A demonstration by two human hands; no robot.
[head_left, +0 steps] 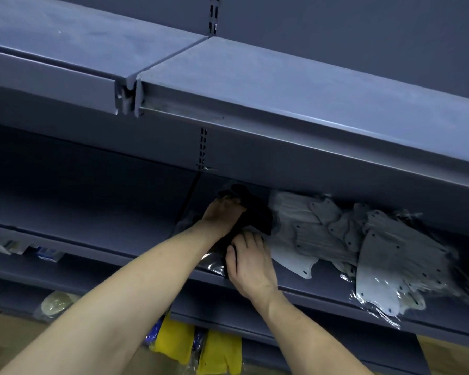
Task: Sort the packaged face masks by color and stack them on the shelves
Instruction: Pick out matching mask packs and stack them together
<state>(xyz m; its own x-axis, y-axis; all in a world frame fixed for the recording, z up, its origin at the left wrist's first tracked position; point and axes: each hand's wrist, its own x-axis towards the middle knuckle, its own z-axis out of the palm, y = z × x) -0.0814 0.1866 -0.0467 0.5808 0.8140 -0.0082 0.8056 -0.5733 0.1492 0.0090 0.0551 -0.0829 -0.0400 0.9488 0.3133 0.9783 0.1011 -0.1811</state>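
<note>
A pile of black packaged masks (255, 212) lies on the middle shelf (322, 293), just right of the upright. My left hand (222, 212) rests on top of the pile at its back, fingers curled over a black pack. My right hand (251, 263) presses on the front of the same pile near the shelf's edge, gripping the clear wrapping. To the right lie several white packaged masks (309, 234) in a loose heap, and more white packs (390, 272) hang over the shelf's front edge.
An upper shelf (282, 98) juts out overhead. Yellow packaged masks (217, 350) sit on the shelf below, beside a pale round pack (56, 304) at lower left. Small boxes (46, 253) sit at the far left. The slotted upright (202, 147) divides the bays.
</note>
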